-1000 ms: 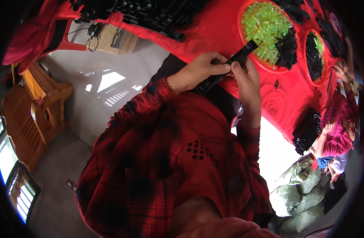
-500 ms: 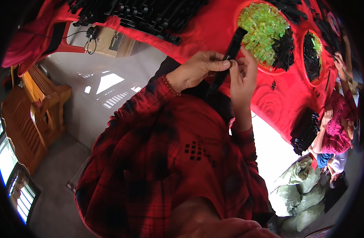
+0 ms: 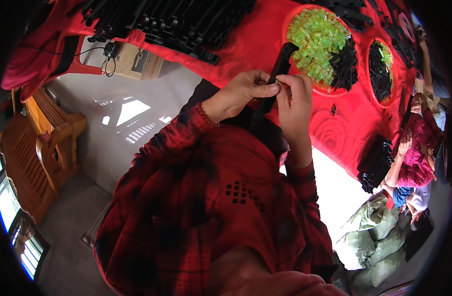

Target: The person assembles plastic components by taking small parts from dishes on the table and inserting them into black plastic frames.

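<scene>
A long, narrow black plastic strip point(image 3: 284, 60) is held tilted over the near edge of the red-covered table. My left hand point(image 3: 242, 94) is closed round its middle, with the thumb pressed on top. My right hand point(image 3: 296, 101) is beside it, thumb and forefinger pinched together against the strip near the left thumb tip. Whatever sits between those right fingertips is too small to make out. Just beyond the strip's far end stands a round red basin point(image 3: 286, 30) with yellow-green translucent pieces point(image 3: 317, 42) and small black pieces point(image 3: 344, 66).
Long black strips point(image 3: 176, 22) lie piled at the far left of the table. A second red basin point(image 3: 394, 74) and a black stack point(image 3: 376, 160) are at the right, near co-workers point(image 3: 416, 158). Pale sacks point(image 3: 374, 246), a wooden bench point(image 3: 34, 158) and a cardboard box point(image 3: 142, 61) stand around.
My right forefinger, stretched up along the strip before, is now bent, its tip pinched with the thumb at the strip. My left hand keeps its hold. The whole view has shifted slightly.
</scene>
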`<state>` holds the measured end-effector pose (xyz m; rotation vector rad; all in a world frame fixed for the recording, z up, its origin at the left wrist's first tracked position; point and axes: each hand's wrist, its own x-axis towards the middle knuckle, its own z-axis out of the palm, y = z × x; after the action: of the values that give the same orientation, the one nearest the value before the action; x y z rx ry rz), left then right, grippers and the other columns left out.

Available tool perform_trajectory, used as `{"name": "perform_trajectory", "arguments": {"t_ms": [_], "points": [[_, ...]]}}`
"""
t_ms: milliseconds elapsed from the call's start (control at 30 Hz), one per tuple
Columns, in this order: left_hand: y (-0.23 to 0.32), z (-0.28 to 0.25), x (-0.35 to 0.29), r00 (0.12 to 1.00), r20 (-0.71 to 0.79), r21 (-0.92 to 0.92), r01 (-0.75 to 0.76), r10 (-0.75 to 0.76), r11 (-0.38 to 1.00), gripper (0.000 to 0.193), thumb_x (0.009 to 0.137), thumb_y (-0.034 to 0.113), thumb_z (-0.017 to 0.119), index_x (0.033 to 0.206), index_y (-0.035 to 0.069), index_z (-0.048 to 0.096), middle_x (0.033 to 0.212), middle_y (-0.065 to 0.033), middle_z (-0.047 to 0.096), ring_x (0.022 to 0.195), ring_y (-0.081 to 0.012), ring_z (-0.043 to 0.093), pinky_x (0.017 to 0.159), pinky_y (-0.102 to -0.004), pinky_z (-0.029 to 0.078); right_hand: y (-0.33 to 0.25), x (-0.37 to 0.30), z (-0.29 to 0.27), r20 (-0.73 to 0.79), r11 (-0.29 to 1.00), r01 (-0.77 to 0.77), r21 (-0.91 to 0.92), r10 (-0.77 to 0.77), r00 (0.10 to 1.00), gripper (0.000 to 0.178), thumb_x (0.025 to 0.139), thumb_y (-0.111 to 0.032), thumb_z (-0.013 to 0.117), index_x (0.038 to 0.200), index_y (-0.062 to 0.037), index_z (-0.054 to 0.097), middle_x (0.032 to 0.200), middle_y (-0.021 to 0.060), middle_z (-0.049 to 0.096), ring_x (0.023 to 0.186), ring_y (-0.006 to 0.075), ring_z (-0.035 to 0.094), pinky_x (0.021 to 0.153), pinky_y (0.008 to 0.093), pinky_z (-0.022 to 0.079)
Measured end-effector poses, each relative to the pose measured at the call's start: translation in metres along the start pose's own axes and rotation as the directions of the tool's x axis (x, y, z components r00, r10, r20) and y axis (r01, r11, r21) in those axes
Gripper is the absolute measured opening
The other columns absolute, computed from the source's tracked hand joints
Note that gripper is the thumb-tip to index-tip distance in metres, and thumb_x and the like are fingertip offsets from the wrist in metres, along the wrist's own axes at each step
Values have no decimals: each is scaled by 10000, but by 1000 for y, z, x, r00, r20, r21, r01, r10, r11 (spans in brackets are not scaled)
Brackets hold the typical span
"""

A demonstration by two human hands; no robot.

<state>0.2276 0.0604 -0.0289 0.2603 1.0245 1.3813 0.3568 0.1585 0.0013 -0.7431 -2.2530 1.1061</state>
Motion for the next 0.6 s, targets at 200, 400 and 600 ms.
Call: {"name": "perform_trajectory", "arguments": {"t_ms": [200,400,600], "points": [[4,-1,1,996,-79,48,-46,50,998,318,869,250,765,1029,45,584,903,8,583,839,-77,549,745,-223,446,19,16,-15,-84,967,-100,234,122,989,115,905,-59,664,1010,-28,630,946,70,505,776,148,522,690,264,444],[4,-4,-1,996,-75,123,-29,38,992,305,873,244,759,995,53,554,883,2,574,808,-82,554,727,-231,466,57,56,-38,-93,957,-10,-290,-18,995,126,904,-90,654,1006,-16,659,936,139,574,764,271,591,681,356,489],[4,-13,-6,1000,16,-34,15,-14,999,282,894,179,708,1055,39,523,904,-17,566,796,-104,591,782,-314,559,62,93,-43,-192,814,112,-569,-265,945,208,916,-132,627,1104,-49,667,986,183,597,823,366,639,684,433,538]]}}
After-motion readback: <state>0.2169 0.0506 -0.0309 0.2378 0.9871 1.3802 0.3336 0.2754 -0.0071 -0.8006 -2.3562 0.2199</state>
